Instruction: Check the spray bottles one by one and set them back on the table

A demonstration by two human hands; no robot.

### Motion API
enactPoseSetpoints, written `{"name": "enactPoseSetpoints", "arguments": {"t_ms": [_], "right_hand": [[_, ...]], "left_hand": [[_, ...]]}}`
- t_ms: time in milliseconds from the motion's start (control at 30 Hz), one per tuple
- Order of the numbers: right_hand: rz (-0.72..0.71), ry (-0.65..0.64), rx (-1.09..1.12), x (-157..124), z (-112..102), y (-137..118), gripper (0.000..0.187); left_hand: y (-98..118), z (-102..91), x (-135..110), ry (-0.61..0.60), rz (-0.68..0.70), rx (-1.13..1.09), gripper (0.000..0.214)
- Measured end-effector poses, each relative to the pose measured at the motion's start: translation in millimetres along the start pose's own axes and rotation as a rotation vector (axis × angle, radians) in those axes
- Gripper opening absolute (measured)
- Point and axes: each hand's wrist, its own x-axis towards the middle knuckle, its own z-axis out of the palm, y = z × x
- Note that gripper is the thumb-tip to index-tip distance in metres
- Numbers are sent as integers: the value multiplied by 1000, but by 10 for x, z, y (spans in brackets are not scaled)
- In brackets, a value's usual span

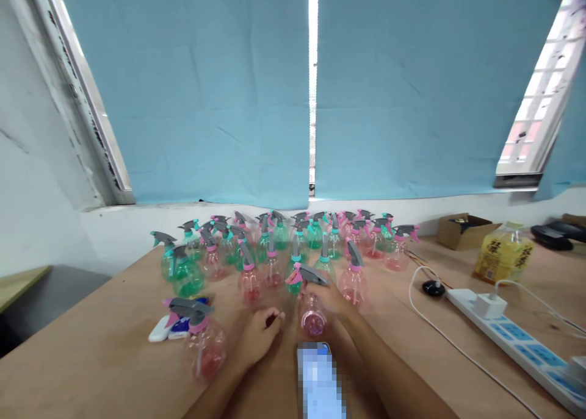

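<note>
My right hand [324,296] is wrapped round the neck of a clear pink spray bottle [313,322] with a grey and pink trigger head. The bottle is tilted, its base facing me. Curled loosely on the table, my left hand [260,338] shows no object in its fingers. Left of that hand stands another pink spray bottle [206,349] with pink liquid low inside. A phone [319,379] with a lit, blurred screen lies below the held bottle. Several pink and green spray bottles [186,277] stand in a group beyond my hands.
On the wooden table [105,346], a white object [160,329] and a blue packet [180,327] lie at left. To the right are a power strip [513,340] with cables, a black round device [433,288], a cardboard box [463,231] and a jug of yellow liquid [503,254].
</note>
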Motion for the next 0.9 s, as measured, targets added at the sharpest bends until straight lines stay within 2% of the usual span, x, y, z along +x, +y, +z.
{"name": "enactPoseSetpoints", "arguments": {"t_ms": [133,367,567,667,767,833,900], "right_hand": [[17,34,-21,-24,8,-14,30],[41,75,-30,5,49,-15,7],[-42,110,-105,-81,84,41,17],[-161,182,-212,-142,117,116,23],[-245,234,-420,-150,207,162,23],[-275,213,-541,-129,306,155,25],[-280,141,-590,-100,422,127,29]], "left_hand": [[40,-8,-13,-9,-1,20,41],[52,-11,-25,9,19,33,40],[54,-13,-52,44,60,44,38],[115,-54,-135,74,150,103,34],[225,-109,-248,66,316,230,32],[295,-127,-309,2,426,314,33],[337,-116,-345,-55,486,349,35]]}}
